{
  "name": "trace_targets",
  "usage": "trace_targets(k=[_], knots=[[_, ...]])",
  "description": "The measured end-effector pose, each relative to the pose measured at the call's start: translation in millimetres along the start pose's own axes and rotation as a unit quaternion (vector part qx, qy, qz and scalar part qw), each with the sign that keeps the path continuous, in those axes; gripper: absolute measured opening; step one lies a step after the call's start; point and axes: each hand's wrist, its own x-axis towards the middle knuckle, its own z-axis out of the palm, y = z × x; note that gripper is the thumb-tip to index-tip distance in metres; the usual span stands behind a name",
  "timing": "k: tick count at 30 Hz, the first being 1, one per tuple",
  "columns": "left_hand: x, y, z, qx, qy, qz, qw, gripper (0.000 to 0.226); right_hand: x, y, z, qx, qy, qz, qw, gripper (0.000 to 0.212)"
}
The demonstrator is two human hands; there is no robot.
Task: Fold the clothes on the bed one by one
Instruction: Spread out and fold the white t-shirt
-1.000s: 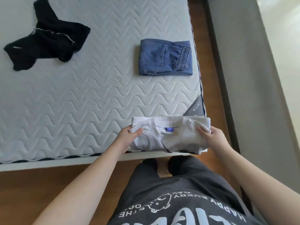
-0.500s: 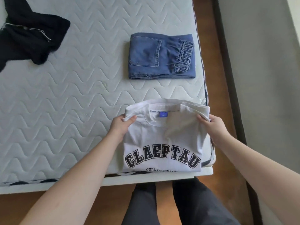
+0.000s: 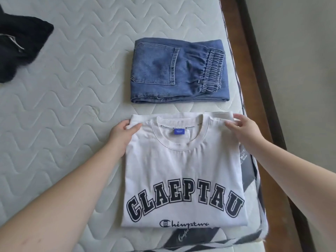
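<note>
Quilted pale mattress point(image 3: 63, 115), wavy stitching, filling most of the frame; brown wooden floor strip point(image 3: 258, 70) and grey wall along the right. Folded white T-shirt point(image 3: 183, 170), soft cotton rectangle, dark block lettering, blue neck label, lower centre near the mattress edge. Folded blue jeans point(image 3: 179, 71), denim with patch pocket and gathered elastic waistband, just above the shirt, apart from it. Crumpled black garment point(image 3: 20, 44) at upper left. Left hand point(image 3: 121, 135) pinching the shirt's upper left corner; right hand point(image 3: 245, 131) at the upper right corner, fingers loosely extended, touching the cloth.
</note>
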Motion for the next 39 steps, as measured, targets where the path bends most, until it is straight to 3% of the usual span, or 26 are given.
trace_targets(k=[2, 8, 12, 13, 15, 17, 19, 20, 23, 27, 34, 39], knots=[[11, 5, 3, 0.04, -0.006, 0.009, 0.999, 0.02, 8, -2, 4, -0.01, 0.006, 0.017, 1.0, 0.032], [33, 18, -1, 0.078, 0.015, 0.034, 0.996, 0.01, 22, -6, 9, 0.013, 0.059, 0.028, 0.998, 0.026], [33, 16, -5, 0.117, 0.038, 0.057, 0.991, 0.015, 25, -9, 6, -0.054, 0.078, -0.006, 0.995, 0.024], [32, 16, -4, 0.181, 0.07, 0.092, 0.977, 0.022, 25, -9, 6, -0.091, 0.087, -0.028, 0.992, 0.025], [26, 20, -1, 0.314, 0.121, 0.217, 0.916, 0.03, 22, -8, 11, -0.184, 0.11, -0.096, 0.972, 0.03], [17, 27, 10, 0.419, 0.087, 0.324, 0.844, 0.032, 19, -10, 21, -0.265, 0.078, -0.167, 0.946, 0.03], [12, 31, 25, 0.506, 0.013, 0.331, 0.797, 0.041, 18, -12, 32, -0.327, 0.009, -0.199, 0.924, 0.028], [12, 33, 33, 0.529, -0.013, 0.304, 0.793, 0.045, 18, -15, 37, -0.346, -0.008, -0.199, 0.917, 0.028], [19, 46, 44, 0.553, -0.048, 0.226, 0.8, 0.042, 22, -28, 39, -0.352, -0.017, -0.183, 0.918, 0.032], [20, 52, 39, 0.466, -0.11, 0.25, 0.842, 0.043, 22, -40, 30, -0.309, -0.049, -0.205, 0.928, 0.032], [29, 54, 33, 0.42, -0.08, 0.324, 0.844, 0.027, 26, -47, 23, -0.28, -0.032, -0.244, 0.928, 0.026], [40, 51, 46, 0.431, -0.048, 0.291, 0.853, 0.027, 39, -39, 32, -0.289, -0.003, -0.234, 0.929, 0.019]])
